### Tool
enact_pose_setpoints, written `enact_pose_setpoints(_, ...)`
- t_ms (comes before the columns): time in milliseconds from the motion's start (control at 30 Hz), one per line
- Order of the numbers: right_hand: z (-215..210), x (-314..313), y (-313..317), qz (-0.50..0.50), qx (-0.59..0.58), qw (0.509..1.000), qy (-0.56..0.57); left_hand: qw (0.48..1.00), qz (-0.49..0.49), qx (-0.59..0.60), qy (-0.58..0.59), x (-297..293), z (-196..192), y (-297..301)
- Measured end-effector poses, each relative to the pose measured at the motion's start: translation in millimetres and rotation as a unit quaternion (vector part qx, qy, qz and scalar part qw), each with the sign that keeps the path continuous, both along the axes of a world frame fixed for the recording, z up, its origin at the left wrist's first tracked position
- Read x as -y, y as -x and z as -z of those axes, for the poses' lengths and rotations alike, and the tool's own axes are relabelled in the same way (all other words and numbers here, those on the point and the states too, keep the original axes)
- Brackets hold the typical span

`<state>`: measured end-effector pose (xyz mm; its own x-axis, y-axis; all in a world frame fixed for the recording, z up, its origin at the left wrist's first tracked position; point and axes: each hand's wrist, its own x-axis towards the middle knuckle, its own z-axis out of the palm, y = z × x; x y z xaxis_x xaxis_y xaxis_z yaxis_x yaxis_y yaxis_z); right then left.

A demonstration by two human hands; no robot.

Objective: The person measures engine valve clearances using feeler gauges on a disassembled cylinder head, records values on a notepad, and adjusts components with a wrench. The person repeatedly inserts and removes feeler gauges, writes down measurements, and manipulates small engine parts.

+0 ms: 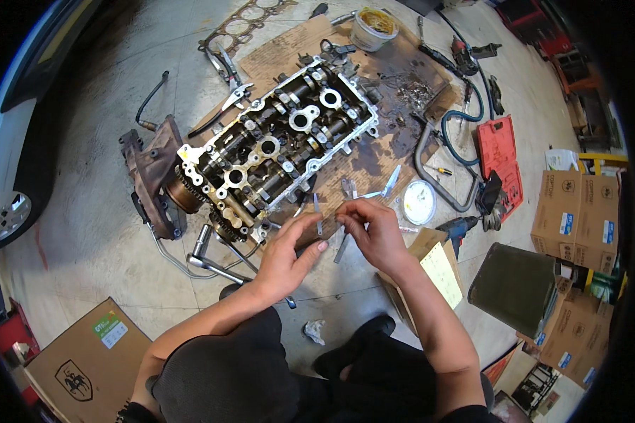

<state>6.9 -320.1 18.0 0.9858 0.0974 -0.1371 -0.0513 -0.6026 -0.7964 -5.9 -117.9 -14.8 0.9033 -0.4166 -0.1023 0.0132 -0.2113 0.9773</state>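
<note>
My left hand [286,255] is open, its thumb apart from the stretched fingers, beside a thin metal blade [317,211]. Whether it touches that blade I cannot tell. My right hand [375,236] is closed in a pinch just to the right; what sits between its fingertips is too small to make out. A second metal strip [342,249] shows below the right fingers. Beyond that hand lie fanned, shiny blades [391,182], like those of a feeler gauge. Ahead and to the left rests an engine cylinder head [303,118], its camshafts exposed.
Oil-stained cardboard [374,158] lies under the work. At left are a rusty manifold [155,158], pliers [227,106] and a ratchet [219,269]. Rightward stand a white lid [419,202], curved hose [430,169], red case [497,148], drill [458,227] and cardboard boxes [575,218].
</note>
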Motion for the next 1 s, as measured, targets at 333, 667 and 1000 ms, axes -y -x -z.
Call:
enact_pose_setpoints(333,-81.3,-14.5,-16.2,0.002,-0.068,0.980,-0.186,0.867,0.109,-0.360,0.326,-7.8,-38.2,-34.8)
enact_pose_setpoints(667,-109.5,-25.7,-21.8,0.040,-0.160,0.944,-0.285,0.804,0.018,-0.320,0.501,-36.3,-60.1,-35.1)
enact_pose_setpoints(1000,-94.7,-54.3,12.0,0.092,-0.267,0.838,-0.467,0.866,-0.046,-0.225,0.443,-45.0,-74.0,-39.3)
